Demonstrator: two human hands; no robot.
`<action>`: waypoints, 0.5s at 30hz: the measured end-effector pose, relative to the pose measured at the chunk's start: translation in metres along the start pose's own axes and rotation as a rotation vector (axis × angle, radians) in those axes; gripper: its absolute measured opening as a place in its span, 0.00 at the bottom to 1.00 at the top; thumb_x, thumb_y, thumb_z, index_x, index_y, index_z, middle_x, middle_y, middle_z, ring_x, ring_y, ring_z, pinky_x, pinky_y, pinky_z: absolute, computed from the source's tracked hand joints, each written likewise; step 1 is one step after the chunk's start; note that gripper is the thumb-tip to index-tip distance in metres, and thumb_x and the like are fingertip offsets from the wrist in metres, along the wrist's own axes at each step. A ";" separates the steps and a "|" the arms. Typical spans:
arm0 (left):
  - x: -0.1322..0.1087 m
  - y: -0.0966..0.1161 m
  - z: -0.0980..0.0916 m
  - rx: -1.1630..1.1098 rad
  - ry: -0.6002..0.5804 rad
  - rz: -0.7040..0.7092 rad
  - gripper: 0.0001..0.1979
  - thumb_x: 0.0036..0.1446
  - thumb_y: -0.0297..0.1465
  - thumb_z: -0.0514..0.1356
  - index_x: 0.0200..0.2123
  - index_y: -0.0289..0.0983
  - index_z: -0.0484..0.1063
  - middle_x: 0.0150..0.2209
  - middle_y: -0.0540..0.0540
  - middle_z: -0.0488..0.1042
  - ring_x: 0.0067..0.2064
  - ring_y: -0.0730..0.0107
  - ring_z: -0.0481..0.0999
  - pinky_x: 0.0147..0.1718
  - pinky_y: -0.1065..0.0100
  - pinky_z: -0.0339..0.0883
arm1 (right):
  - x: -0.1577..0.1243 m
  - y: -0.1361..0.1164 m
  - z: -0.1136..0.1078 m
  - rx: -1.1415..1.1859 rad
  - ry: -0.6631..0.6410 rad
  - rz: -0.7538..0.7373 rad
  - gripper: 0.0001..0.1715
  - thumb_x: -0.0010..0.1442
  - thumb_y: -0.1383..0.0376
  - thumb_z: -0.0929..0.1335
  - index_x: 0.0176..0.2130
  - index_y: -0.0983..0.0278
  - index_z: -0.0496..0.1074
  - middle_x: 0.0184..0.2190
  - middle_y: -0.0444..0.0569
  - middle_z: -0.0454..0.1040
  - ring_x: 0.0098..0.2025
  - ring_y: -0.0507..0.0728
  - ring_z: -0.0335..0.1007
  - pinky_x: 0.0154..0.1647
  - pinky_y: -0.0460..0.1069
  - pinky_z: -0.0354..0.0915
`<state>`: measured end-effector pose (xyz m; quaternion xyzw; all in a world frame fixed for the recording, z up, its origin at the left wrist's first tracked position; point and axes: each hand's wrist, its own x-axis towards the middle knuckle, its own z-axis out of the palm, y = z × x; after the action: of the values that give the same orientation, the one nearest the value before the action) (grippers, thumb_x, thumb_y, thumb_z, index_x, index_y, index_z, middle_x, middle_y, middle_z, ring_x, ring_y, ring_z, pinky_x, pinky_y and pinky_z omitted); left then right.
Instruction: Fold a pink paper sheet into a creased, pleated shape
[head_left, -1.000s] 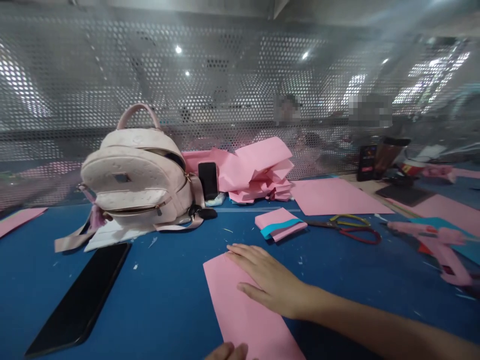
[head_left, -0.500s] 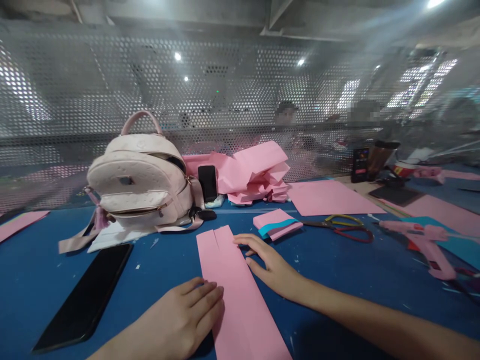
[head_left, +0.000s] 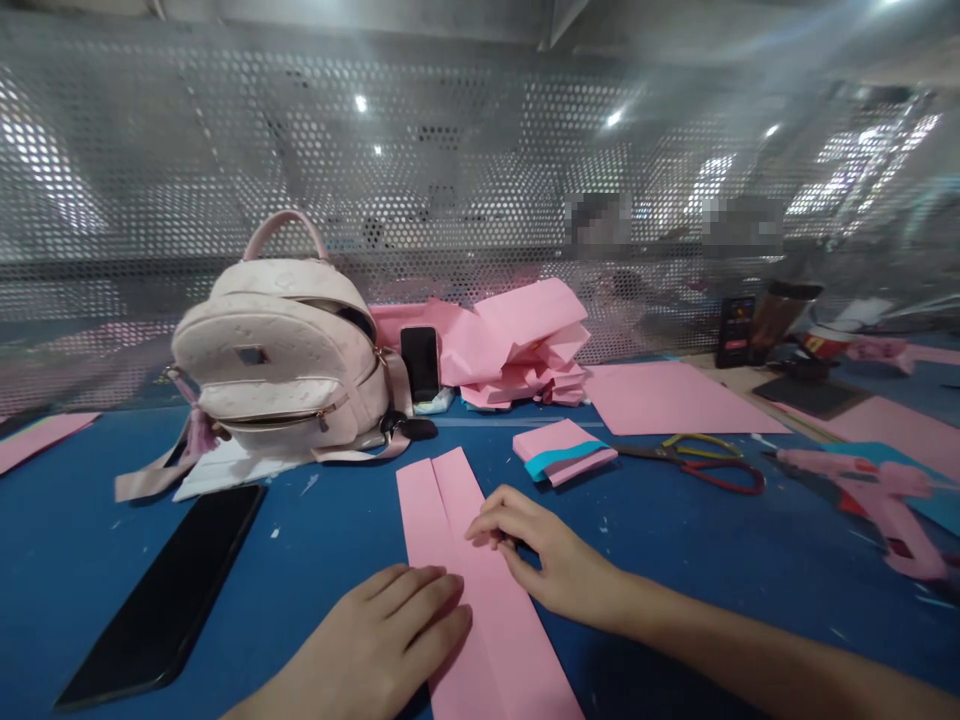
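Observation:
A long strip of folded pink paper [head_left: 480,600] runs away from me over the blue table, with a lengthwise seam where its two flaps meet at the far end. My left hand [head_left: 382,635] lies flat across its left side, fingers stretched out over the paper. Over the right edge is my right hand [head_left: 544,555], its fingers bent and their tips on the paper near the seam. A gap shows between its thumb and forefinger, and nothing is seen held there. Beyond the strip lies a small folded pink packet [head_left: 559,440] with a blue band.
A pale pink backpack [head_left: 281,360] stands at the back left, with a large black phone [head_left: 165,595] in front. Crumpled pink paper [head_left: 525,340], a smaller phone [head_left: 420,362], scissors [head_left: 701,465], a pink sheet [head_left: 679,398] and a pink glue gun [head_left: 874,495] lie around.
My right hand has come nearer along the strip and its fingers have curled in from the edge towards the seam. My left hand has slid slightly right. The flaps at the far end have parted more.

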<state>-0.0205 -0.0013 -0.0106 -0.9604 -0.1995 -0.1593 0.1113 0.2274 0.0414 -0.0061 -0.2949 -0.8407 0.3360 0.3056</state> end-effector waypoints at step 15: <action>-0.003 0.003 0.011 -0.032 -0.068 -0.006 0.21 0.69 0.23 0.43 0.60 0.35 0.65 0.53 0.37 0.73 0.51 0.53 0.73 0.46 0.54 0.71 | 0.000 0.001 0.001 0.012 -0.021 -0.022 0.25 0.60 0.81 0.58 0.48 0.61 0.70 0.44 0.49 0.66 0.45 0.52 0.70 0.46 0.49 0.69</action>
<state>-0.0192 -0.0018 -0.0221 -0.9664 -0.2033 -0.1300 0.0885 0.2270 0.0413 -0.0079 -0.2801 -0.8450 0.3409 0.3024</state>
